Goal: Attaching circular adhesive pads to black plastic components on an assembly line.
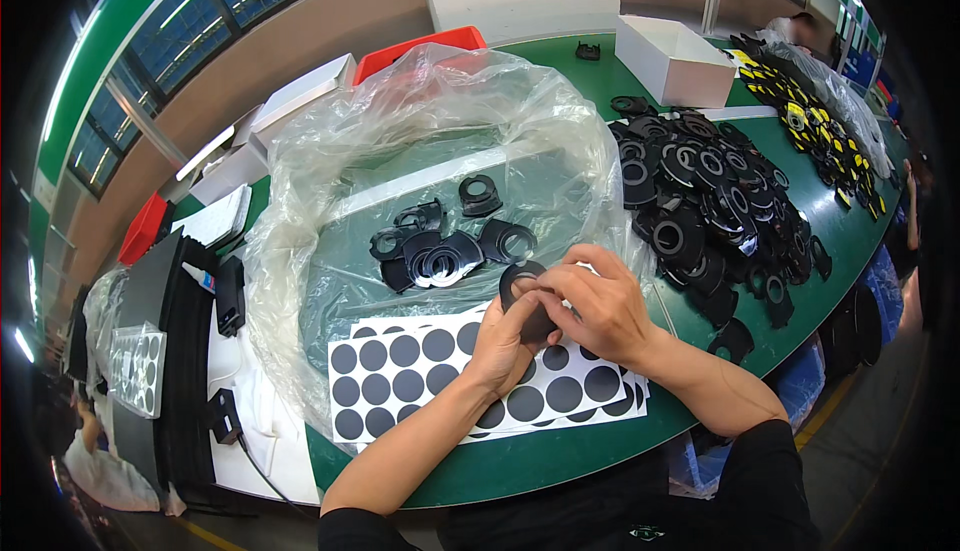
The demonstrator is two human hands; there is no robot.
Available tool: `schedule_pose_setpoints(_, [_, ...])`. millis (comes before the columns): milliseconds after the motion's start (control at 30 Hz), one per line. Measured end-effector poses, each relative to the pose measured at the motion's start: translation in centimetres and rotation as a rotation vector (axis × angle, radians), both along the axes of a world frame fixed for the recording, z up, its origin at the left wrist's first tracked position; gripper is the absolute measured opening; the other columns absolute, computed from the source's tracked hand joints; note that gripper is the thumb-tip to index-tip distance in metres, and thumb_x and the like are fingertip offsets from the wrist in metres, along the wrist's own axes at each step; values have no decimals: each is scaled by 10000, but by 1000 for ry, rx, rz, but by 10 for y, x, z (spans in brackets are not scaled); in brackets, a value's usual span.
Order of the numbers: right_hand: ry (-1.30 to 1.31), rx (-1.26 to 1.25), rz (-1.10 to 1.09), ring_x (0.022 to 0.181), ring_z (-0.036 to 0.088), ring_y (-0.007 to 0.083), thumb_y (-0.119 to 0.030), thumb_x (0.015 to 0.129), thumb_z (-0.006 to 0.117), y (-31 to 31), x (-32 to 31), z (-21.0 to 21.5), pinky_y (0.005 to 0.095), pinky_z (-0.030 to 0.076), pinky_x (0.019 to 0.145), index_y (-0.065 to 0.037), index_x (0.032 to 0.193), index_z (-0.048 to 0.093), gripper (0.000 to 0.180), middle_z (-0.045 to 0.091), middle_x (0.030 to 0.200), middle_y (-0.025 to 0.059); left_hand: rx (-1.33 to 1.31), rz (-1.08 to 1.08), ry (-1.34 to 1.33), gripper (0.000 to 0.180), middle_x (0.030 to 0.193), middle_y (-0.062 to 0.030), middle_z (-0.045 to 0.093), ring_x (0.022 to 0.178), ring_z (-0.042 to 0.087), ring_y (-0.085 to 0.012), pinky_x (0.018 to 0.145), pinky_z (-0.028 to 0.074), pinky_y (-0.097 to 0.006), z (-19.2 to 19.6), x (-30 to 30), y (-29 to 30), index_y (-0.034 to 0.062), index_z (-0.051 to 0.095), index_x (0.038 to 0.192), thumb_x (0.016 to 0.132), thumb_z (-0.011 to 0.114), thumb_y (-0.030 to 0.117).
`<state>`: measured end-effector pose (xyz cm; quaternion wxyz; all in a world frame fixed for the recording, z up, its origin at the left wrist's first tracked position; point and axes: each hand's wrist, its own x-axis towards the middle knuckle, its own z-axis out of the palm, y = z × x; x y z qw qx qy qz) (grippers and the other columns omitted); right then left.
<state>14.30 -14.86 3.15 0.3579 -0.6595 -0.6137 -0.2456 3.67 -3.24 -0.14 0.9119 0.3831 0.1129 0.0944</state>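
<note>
My left hand (494,349) grips a black plastic part with a round ring opening (517,279), held up above the sticker sheets. Over that part, my right hand (608,309) has its thumb and fingers pinched together at the ring's edge; whatever they pinch is hidden. Beneath both hands lie stacked white sheets of round black stickers (424,344). Beyond them, several similar black ring parts (445,257) rest on a clear plastic bag (285,281) spread open on the green table (560,459).
A large heap of black ring parts (710,186) covers the table's right side, with yellow-and-black parts (815,136) farther off. A white box (672,66) and a red bin (420,49) stand at the back. Black sheets (160,371) are stacked at left. A person (793,27) is at far right.
</note>
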Motion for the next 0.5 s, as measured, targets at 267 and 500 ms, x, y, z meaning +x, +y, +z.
schedule_pose_setpoints(267, [619, -13, -56, 822, 592, 201, -121, 745, 685, -1, -1, 7, 321, 478, 678, -11, 964, 662, 246, 662, 930, 93, 43, -40, -53, 261, 931, -92, 577, 761, 541, -158, 627, 458, -283, -3, -1, -1, 45, 469, 1155, 960, 503, 215])
schedule_pose_setpoints(500, [1217, -144, 10, 564, 556, 127, -130, 753, 681, -2, 8, 7, 276, 449, 523, -9, 853, 696, 157, 647, 733, 79, 144, -99, -37, 268, 890, -83, 580, 694, 523, -138, 630, 443, -247, -1, 0, -7, 32, 467, 1167, 968, 485, 211])
